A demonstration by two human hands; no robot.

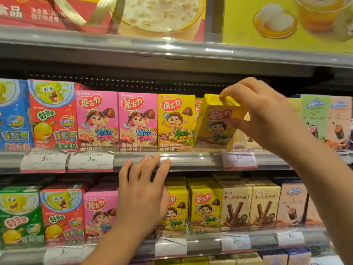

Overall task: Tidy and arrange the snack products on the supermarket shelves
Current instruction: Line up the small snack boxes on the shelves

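We hold the yellow box [217, 121] with our right hand [267, 115]: the fingers pinch its top edge and the thumb presses its right side, so the hand is clamped on it. The box is on the middle shelf [191, 159], tilted to the left, just to the right of the upright yellow box [175, 122] in the front row. Our left hand [143, 188] is flat with straight fingers, and its fingertips lie on the front rail of this shelf. To do the step well, we should turn the box upright, keep its face to the front, and push it gently until it stands in line with its neighbour. The left hand can steady the neighbour so that it does not fall.
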